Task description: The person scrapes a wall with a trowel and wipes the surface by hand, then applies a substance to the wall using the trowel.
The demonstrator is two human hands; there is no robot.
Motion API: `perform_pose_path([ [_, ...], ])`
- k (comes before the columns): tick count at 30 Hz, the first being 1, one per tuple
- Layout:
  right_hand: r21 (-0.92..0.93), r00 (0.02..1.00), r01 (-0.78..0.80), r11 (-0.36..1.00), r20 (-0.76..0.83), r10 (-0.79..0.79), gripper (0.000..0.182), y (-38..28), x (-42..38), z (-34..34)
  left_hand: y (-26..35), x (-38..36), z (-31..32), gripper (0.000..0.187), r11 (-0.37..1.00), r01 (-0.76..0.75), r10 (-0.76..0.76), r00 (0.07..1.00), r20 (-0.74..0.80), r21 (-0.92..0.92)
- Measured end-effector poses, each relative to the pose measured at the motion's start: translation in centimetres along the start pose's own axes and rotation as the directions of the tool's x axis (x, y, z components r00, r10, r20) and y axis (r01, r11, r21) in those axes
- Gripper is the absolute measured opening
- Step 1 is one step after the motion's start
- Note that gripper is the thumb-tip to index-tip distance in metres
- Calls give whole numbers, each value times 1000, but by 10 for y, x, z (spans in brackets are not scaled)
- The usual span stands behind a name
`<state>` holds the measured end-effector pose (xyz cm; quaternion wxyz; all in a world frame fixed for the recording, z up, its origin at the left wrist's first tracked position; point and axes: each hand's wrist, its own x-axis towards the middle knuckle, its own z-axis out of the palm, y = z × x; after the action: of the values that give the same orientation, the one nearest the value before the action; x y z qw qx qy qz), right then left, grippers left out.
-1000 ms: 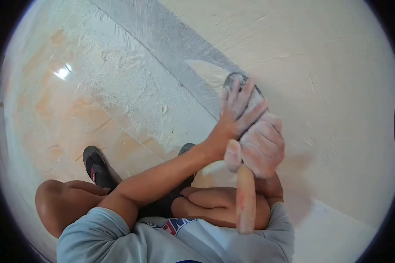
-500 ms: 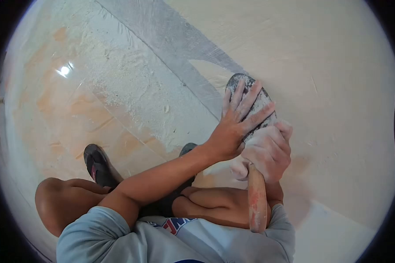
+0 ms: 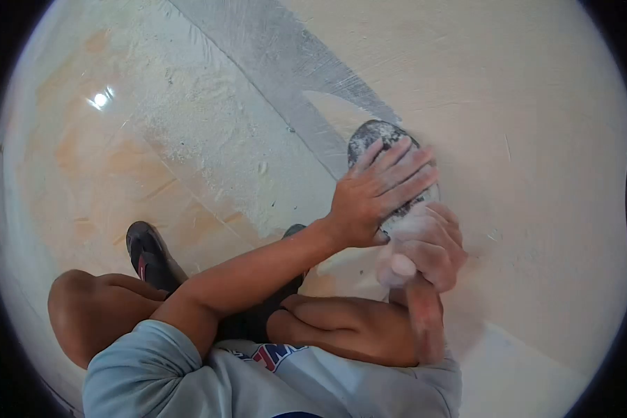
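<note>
A tool with a dark, rounded, dust-coated head (image 3: 369,134) and a wooden handle (image 3: 425,317) lies along the pale wall in front of me. My left hand (image 3: 380,184) rests flat across the head, its fingers stretched out. Just below it, my right hand (image 3: 428,244) is closed around the tool where head and handle meet; motion blurs it slightly. White dust covers this hand. The handle, marked with red, points back toward my body. My right palm hides the joint of the tool.
A grey strip (image 3: 285,56) crosses the pale surface (image 3: 522,83). White powder and crumbs lie over the floor (image 3: 188,139) to the left, beside orange-brown patches. My bent knees and dark shoes (image 3: 150,254) are close below my left arm.
The tool's head has shifted slightly left while the handle has swung right. My left fingers have drawn closer together and still lie on the head.
</note>
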<state>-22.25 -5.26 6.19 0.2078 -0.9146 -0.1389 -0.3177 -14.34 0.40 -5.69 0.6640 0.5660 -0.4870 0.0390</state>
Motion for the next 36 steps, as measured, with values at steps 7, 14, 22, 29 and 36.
perform_pose_path([
  [7, 16, 999, -32, 999, 22, 31, 31, -10, -1, -3, 10, 8, -7, 84, 997, -41, 44, 998, 47, -62],
  [14, 14, 993, 60, 998, -103, -58, 25, 14, -1, 32, -25, 1, -14, 76, 1000, 9, -9, 1000, -6, 12],
  [22, -101, 992, 29, 994, 121, -17, 22, -3, 32, 14, -20, 3, -9, 64, 999, 5, -7, 999, -45, -43],
  [29, -10, 1000, -17, 1000, -11, 17, 17, -4, 5, 1, -2, 6, -13, 84, 998, -6, 10, 998, 56, -69],
  [36, 20, 992, 68, 998, -108, -65, 20, 24, -7, 40, -35, -4, -14, 73, 1000, 1, 0, 1000, -24, 16],
])
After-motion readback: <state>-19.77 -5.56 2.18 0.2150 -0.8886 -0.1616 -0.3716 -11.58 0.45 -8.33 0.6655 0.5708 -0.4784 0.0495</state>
